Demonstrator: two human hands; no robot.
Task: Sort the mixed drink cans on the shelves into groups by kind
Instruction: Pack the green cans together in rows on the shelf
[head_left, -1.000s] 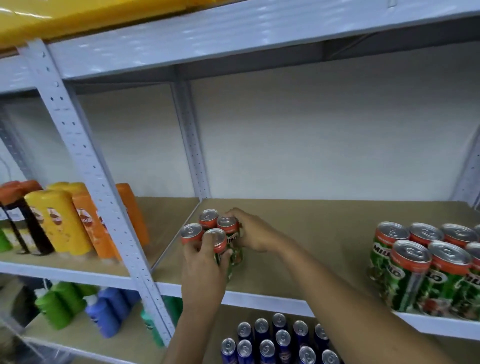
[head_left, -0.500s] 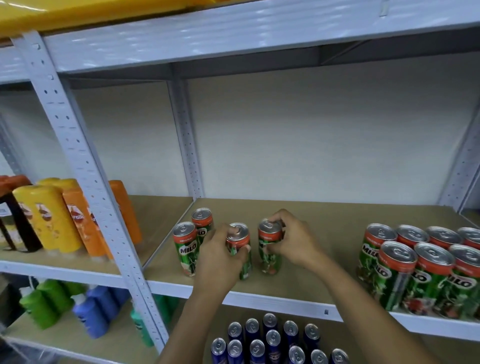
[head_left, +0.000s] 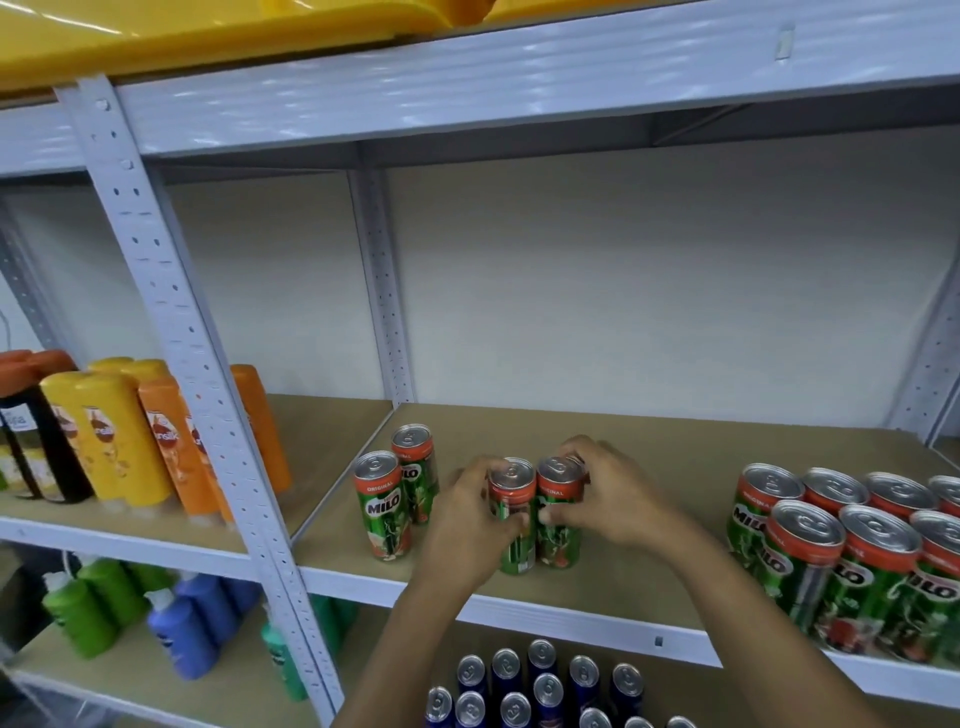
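On the brown shelf board (head_left: 649, 447), two green Milo cans stand side by side in my hands. My left hand (head_left: 467, 525) grips the left can (head_left: 511, 499); my right hand (head_left: 608, 493) grips the right can (head_left: 558, 493). The two cans touch each other. Two more Milo cans (head_left: 384, 504) stand free at the shelf's left end. A group of several Milo cans (head_left: 841, 556) stands at the right end. Blue cans (head_left: 540, 686) fill the shelf below.
A white perforated upright (head_left: 176, 332) divides this bay from the left one, where yellow and orange bottles (head_left: 119, 431) stand. Green and blue bottles (head_left: 176, 618) sit on the lower left shelf. Yellow plastic (head_left: 208, 31) lies on the top shelf.
Both hands have slid to the right along the shelf, each with a can, away from the two cans left at the end. The two held cans have come together.
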